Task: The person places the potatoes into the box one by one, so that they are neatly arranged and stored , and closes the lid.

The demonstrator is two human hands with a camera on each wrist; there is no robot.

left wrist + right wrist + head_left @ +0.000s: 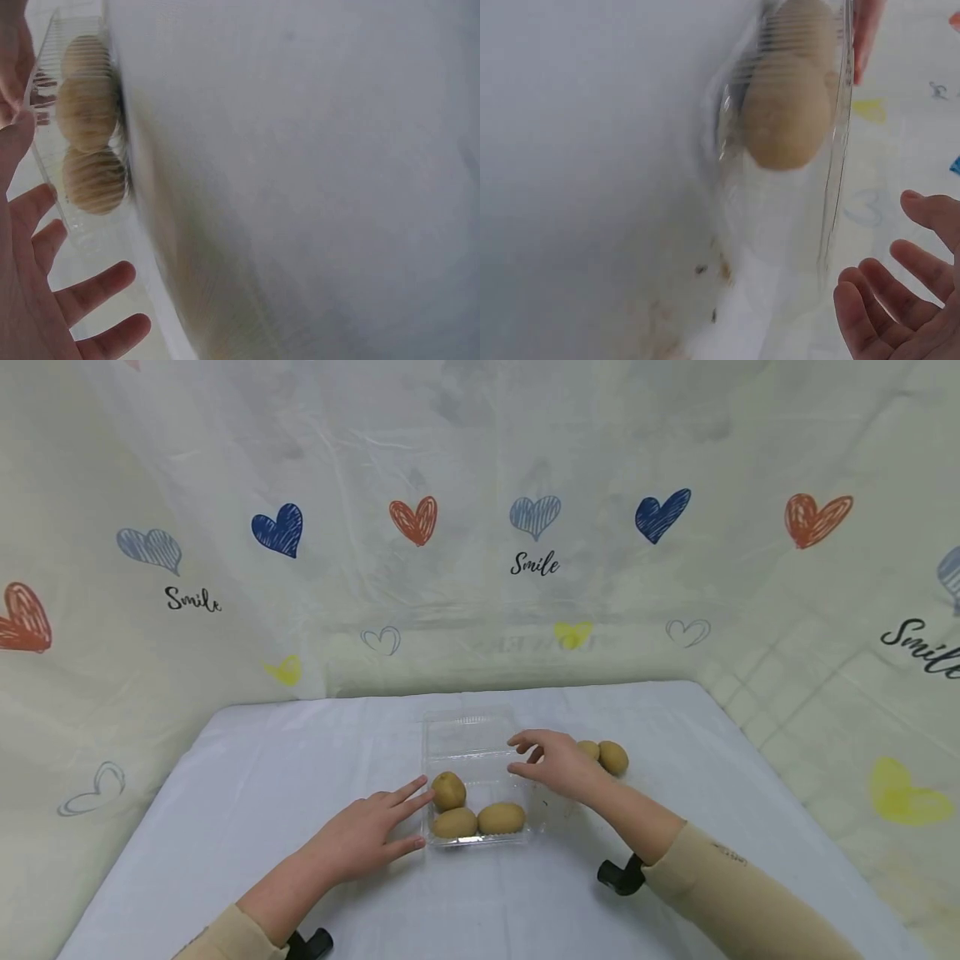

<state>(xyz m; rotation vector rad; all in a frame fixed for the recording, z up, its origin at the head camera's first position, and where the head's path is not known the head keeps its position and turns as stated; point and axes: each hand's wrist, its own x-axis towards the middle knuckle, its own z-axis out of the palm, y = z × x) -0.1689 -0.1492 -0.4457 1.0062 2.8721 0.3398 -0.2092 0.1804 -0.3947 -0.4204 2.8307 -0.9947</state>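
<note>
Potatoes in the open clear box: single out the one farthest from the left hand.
The front-right potato, alone in the box's right half; the other two line its left side, beside the left hand.

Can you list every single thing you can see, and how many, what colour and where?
Potatoes in the box: 3, yellow-brown, left and front
Loose potatoes: at least 2, yellow-brown, beyond the right hand
Plastic box: 1, clear, lid open, on the tablecloth
Tablecloth: 1, white, under everything
Specks: several, dark, right of the box
Backdrop: 1, whitish, behind
Hearts: many, red, blue, yellow, on it
"Smile" words: 3, black, likewise
Wrist gadgets: 2, black
Sleeves: 2, beige
Left hand: 1, box's left
Right hand: 1, box's right
</note>
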